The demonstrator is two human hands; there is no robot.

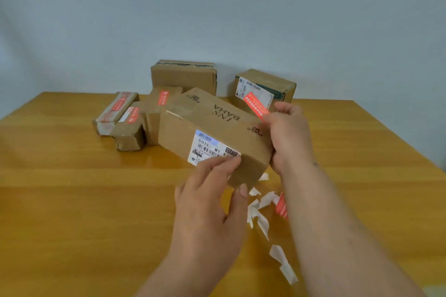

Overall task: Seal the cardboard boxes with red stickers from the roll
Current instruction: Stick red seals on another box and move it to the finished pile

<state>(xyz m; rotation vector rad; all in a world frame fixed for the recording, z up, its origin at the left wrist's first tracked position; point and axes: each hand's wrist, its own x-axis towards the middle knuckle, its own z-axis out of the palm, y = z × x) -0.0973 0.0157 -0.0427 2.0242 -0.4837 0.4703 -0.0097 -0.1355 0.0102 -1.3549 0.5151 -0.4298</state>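
One wooden table (pixel 72 200) carries six boxes. Left hand (pixel 207 210), fingers straight, steadies the centre box (pixel 212 132); right hand (pixel 287 132) grips its end and pinches a red sticker (pixel 255 105). Roll (pixel 282 206) lower right, mostly hidden behind the forearm.

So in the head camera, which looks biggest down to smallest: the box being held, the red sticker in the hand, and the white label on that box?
1. Held box, though it is nearest the camera.
2. White label.
3. Red sticker, partly hidden by the right hand.
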